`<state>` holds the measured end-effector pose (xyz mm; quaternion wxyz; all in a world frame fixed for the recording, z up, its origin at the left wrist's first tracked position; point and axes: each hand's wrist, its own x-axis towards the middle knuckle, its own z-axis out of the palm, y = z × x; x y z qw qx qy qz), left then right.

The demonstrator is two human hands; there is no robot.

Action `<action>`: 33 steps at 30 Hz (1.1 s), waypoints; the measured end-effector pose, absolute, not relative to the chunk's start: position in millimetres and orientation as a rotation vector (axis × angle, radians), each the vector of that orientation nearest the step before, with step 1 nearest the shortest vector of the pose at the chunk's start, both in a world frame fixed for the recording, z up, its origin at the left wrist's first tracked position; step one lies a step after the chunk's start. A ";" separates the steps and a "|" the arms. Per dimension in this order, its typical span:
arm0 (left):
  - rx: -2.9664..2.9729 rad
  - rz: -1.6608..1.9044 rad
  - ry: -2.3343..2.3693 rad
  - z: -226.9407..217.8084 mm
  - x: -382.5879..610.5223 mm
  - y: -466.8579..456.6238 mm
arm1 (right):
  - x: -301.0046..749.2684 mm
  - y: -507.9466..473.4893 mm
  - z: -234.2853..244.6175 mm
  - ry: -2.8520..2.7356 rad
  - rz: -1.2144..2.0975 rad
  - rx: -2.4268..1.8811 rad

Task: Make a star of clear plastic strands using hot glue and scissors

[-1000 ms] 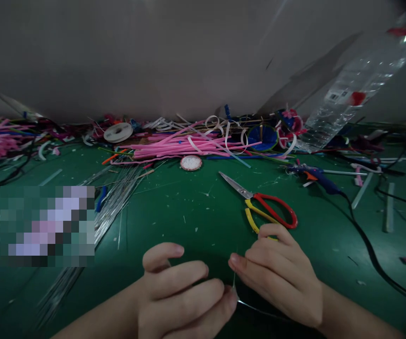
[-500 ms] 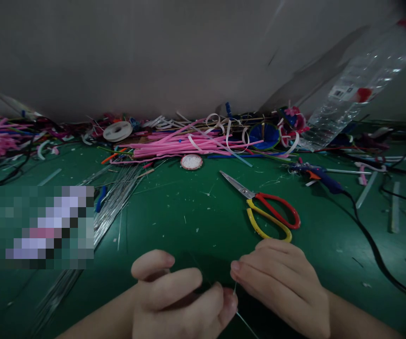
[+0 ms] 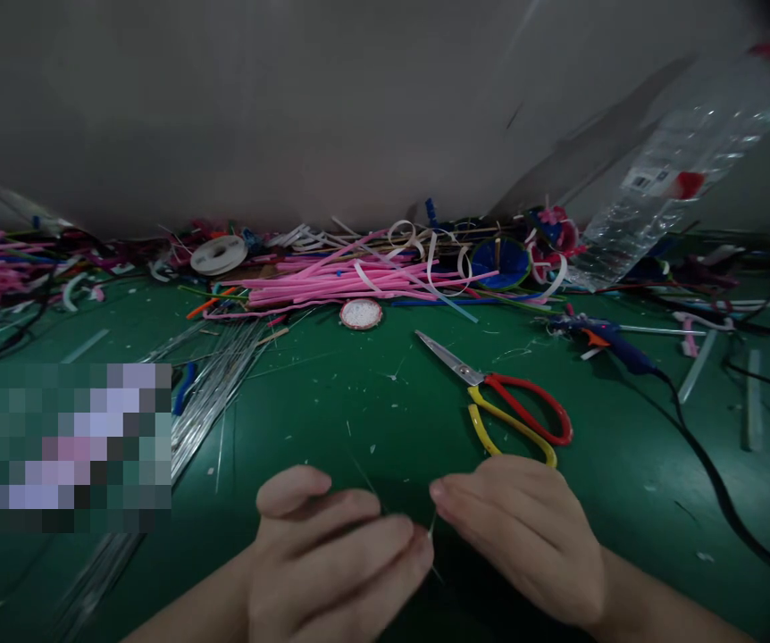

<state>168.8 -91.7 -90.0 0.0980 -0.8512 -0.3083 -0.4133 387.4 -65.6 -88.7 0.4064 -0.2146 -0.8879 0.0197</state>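
Both my hands rest at the near edge of a green table (image 3: pixel 358 402). My left hand (image 3: pixel 331 558) is curled closed and my right hand (image 3: pixel 519 531) is closed beside it, fingertips almost touching. Between them they pinch a thin clear wire (image 3: pixel 431 529), which is barely visible. Just beyond my right hand lie scissors (image 3: pixel 506 406) with one red and one yellow handle, blades pointing away to the left.
A heap of pink strips (image 3: pixel 358 277) and white ribbons lies at the back, with a white tape roll (image 3: pixel 219 254), a small round lid (image 3: pixel 361 313), a blue glue gun (image 3: pixel 609 344) with black cable, a clear plastic bottle (image 3: pixel 680 170), and a bundle of silver wires (image 3: pixel 211 393) on the left.
My hands have stayed close together on the wire, shifting slightly. The view has tilted a little, so the scissors' yellow handle now shows fully.
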 end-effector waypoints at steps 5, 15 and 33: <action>-2.494 -1.291 -0.850 -79.3 161.1 -59.3 | 385.9 -55.8 -96.3 -2.215 0.104 -0.787; -2.375 -1.357 -0.964 -91.0 165.7 -32.2 | 390.9 -45.8 -93.6 -2.080 0.174 -1.016; -2.403 -1.259 -1.367 -99.3 161.3 -27.6 | 392.4 -41.7 -96.9 -2.238 0.394 -1.069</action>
